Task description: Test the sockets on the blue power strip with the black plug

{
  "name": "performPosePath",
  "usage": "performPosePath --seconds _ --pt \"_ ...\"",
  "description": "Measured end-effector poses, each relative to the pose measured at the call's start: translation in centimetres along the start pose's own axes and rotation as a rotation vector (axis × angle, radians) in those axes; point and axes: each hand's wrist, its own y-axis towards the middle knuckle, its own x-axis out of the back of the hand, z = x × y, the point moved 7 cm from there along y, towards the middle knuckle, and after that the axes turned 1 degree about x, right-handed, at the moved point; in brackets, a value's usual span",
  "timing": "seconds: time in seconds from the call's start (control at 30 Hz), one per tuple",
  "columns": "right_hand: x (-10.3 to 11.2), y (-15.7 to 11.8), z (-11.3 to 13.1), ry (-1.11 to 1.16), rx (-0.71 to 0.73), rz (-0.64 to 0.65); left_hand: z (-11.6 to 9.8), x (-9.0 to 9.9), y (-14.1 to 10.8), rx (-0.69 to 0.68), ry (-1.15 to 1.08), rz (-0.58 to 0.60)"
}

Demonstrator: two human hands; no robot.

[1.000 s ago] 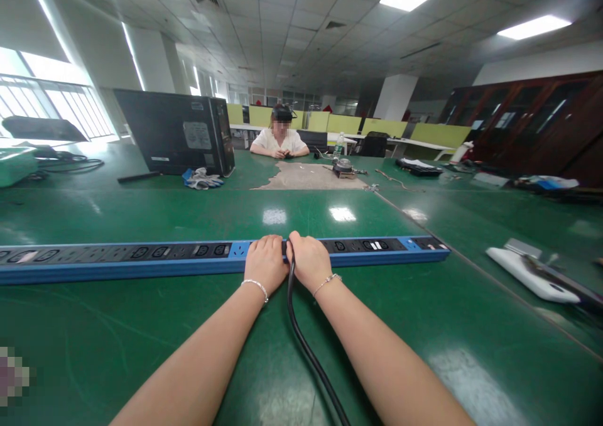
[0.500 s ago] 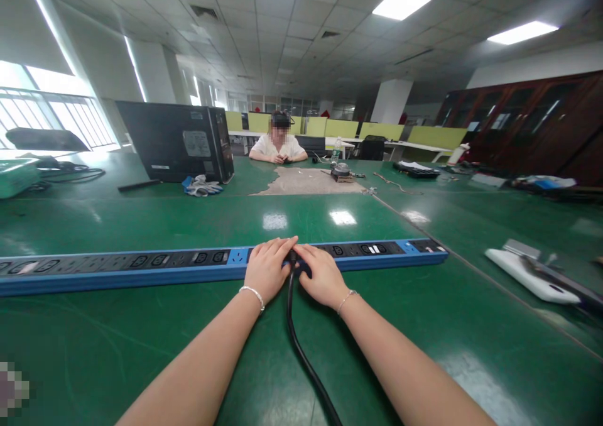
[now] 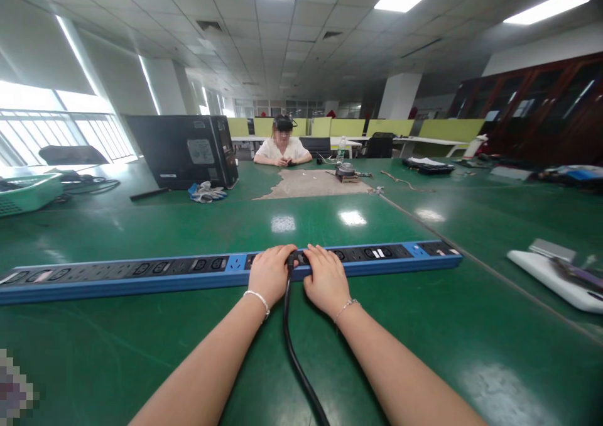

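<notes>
A long blue and black power strip (image 3: 183, 279) lies across the green table, with rows of sockets facing up. A black power cable (image 3: 288, 332) runs from its plug (image 3: 291, 259), at the strip's middle, toward me. My left hand (image 3: 269, 275) is closed over the strip just left of the plug, its fingertips close to it. Just right of the plug, my right hand (image 3: 327, 278) grips the strip, fingers over the top and thumb at the front side. How deep the plug sits in its socket cannot be seen.
A black computer case (image 3: 179, 152) stands at the back left beside gloves (image 3: 207, 192) and a green basket (image 3: 32, 195). Across the table sits a person (image 3: 282, 148). A white device (image 3: 556, 281) lies at right; cardboard (image 3: 315, 184) lies further back.
My right hand has shifted right, away from the plug, and a gap now shows between the hands. The whole view has tilted slightly upward.
</notes>
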Motion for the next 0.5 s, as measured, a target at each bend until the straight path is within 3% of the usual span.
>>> performPosePath --seconds 0.2,0.33,0.43,0.5 --pt "0.0 0.0 0.1 -0.007 -0.001 -0.002 0.0 -0.2 -0.3 -0.049 -0.054 -0.132" --pt "-0.1 0.0 0.1 -0.026 -0.004 0.016 1.2 2.7 0.1 0.07 -0.181 -0.394" --pt "-0.1 0.0 0.1 -0.026 -0.004 0.025 3.1 4.8 0.5 0.076 -0.176 -0.347" --pt "-0.1 0.0 0.1 -0.018 -0.005 0.018 6.2 6.5 0.0 0.191 -0.174 -0.349"
